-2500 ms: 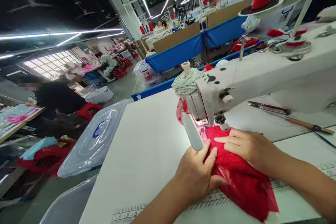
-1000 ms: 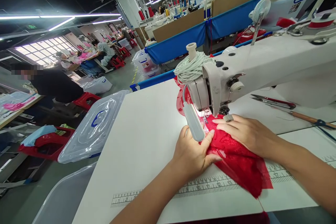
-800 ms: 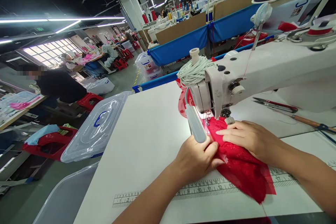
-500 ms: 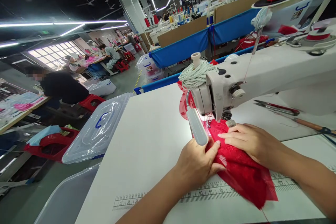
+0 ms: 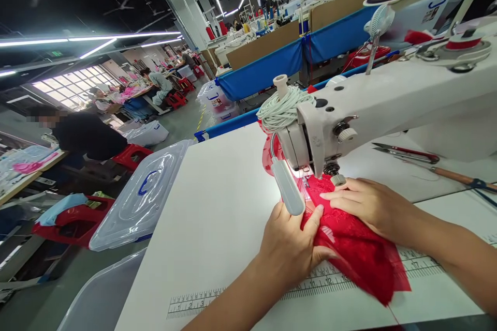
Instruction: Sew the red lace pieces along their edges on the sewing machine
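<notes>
On the left, past the table (image 5: 217, 201) edge, I see a clear box (image 5: 142, 196) with a blue handle. Its lid is on, and I cannot tell what is inside. Below it sits another clear bin (image 5: 101, 295); I only see its rim, so I cannot tell what it holds. A red stool (image 5: 73, 220) has a blue cloth (image 5: 58, 207) on it.

Next comes my left hand (image 5: 289, 248). It lies flat on the red lace (image 5: 357, 248), fingers close together and pressing the near edge down, right under the white lamp (image 5: 287, 189). The lace lies on the table, with its front end under the machine (image 5: 388, 103) head. More red lace shows behind the head.

My right hand (image 5: 368, 204) rests flat on top of the lace, fingers together and pointing at the needle spot, just beside the small knob (image 5: 338, 180).

I think the big risk is my fingertips. They are very near the needle, and a push too far could get them poked. The lace is thin and floppy, so it could bunch up or slide crooked if one hand pushes more than the other. Its loose tail hangs near the table edge and could drag.

Far right, scissors (image 5: 407, 152) lie on the table, well apart from my hands.
</notes>
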`<state>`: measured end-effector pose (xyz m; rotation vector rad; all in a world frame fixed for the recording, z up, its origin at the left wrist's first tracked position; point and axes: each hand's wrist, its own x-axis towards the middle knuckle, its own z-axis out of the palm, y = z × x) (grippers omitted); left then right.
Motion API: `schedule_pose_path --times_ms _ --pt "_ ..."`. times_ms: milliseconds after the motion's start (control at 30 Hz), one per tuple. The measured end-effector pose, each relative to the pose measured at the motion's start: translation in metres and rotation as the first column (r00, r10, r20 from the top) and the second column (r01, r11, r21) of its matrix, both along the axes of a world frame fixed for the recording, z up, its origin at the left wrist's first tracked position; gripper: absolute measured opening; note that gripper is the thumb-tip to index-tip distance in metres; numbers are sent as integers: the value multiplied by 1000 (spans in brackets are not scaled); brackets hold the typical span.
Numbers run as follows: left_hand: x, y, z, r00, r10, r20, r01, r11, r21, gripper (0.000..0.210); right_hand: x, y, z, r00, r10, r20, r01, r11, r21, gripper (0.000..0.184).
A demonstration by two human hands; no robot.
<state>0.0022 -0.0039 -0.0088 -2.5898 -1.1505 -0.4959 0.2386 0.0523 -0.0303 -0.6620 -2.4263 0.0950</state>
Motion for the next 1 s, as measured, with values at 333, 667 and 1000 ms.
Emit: schedule_pose_path --times_ms 333,667,1000 --pt "-3 8 0 998 26 -55 -24 999 37 76 -1 5 2 999 -46 5 46 998 -33 42" --pt "-7 16 4 996 -66 -54 66 998 -2 75 2 7 5 998 -32 59 33 999 -19 43" --pt "-2 13 11 996 -86 -18 84 992 -98 60 3 2 1 1000 2 15 -2 999 50 40"
